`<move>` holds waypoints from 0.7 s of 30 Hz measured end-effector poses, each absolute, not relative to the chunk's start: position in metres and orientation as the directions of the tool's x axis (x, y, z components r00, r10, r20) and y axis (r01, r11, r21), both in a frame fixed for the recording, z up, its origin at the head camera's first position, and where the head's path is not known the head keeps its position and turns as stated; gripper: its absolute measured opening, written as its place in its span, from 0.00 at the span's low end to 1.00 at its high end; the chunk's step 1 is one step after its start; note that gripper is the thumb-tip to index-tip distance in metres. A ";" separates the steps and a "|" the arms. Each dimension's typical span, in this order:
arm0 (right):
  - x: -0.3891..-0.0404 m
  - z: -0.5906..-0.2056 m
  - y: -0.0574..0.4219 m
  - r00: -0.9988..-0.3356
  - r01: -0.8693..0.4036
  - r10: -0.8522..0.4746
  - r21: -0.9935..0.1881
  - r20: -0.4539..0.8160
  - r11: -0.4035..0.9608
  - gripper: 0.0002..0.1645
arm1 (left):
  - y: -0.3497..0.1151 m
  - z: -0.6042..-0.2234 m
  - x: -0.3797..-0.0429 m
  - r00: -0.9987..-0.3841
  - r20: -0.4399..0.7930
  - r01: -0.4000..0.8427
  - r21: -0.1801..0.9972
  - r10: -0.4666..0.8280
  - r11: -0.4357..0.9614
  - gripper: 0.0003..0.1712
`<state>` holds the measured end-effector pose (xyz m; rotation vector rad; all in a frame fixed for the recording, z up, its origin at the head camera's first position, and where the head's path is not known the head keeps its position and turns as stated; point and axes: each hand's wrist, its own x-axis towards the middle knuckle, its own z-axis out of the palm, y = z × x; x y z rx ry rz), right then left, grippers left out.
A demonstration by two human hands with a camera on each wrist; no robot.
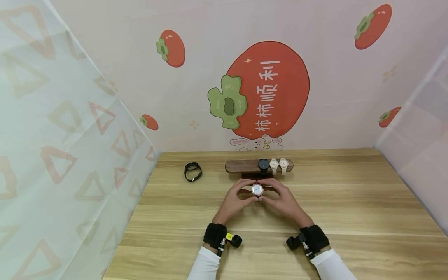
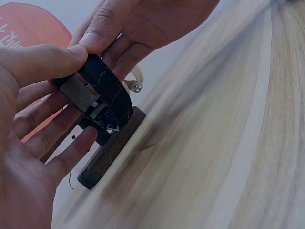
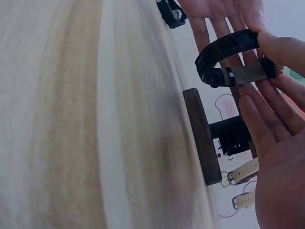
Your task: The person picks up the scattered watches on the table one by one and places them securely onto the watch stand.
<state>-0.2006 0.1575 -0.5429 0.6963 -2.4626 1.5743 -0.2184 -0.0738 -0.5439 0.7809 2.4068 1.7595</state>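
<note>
In front of the stand [image 1: 241, 167], the left hand [image 1: 233, 199] and right hand [image 1: 284, 200] both pinch a white-faced watch [image 1: 257, 189]; three watches [image 1: 274, 165] hang on it, a black watch [image 1: 191, 167] lies left

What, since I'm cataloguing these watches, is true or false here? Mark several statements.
1. The left hand and right hand hold a round white-faced watch with a black textured strap. True.
2. A looped black watch lies left of the long brown wooden stand. True.
3. The stand bears five watches. False: it bears three, one round black-faced watch and two round cream-strapped watches.
4. The cream-strapped watches sit at the stand's left end. False: at its right end.
</note>
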 end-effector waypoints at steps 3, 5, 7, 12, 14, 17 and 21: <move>-0.200 -0.543 0.158 -0.885 -0.446 -0.308 -0.826 0.349 0.345 0.32 | -0.074 -0.544 -0.218 -0.874 0.244 0.370 0.894 0.419 0.252 0.32; -0.200 -0.543 0.158 -0.887 -0.442 -0.308 -0.828 0.345 0.344 0.32 | -0.074 -0.544 -0.218 -0.875 0.245 0.377 0.886 0.417 0.271 0.32; -0.199 -0.543 0.159 -0.887 -0.440 -0.309 -0.830 0.342 0.342 0.32 | -0.074 -0.545 -0.218 -0.874 0.247 0.380 0.884 0.419 0.273 0.32; -0.199 -0.542 0.159 -0.885 -0.444 -0.313 -0.828 0.344 0.343 0.33 | -0.075 -0.546 -0.219 -0.869 0.248 0.375 0.895 0.429 0.242 0.32; -0.199 -0.542 0.159 -0.883 -0.449 -0.314 -0.824 0.349 0.346 0.32 | -0.074 -0.547 -0.219 -0.864 0.257 0.377 0.900 0.433 0.220 0.32; -0.199 -0.541 0.160 -0.880 -0.455 -0.319 -0.820 0.353 0.348 0.32 | -0.074 -0.546 -0.219 -0.861 0.263 0.374 0.908 0.435 0.189 0.31; -0.199 -0.538 0.163 -0.876 -0.461 -0.327 -0.816 0.356 0.348 0.32 | -0.075 -0.544 -0.219 -0.860 0.263 0.365 0.916 0.437 0.168 0.32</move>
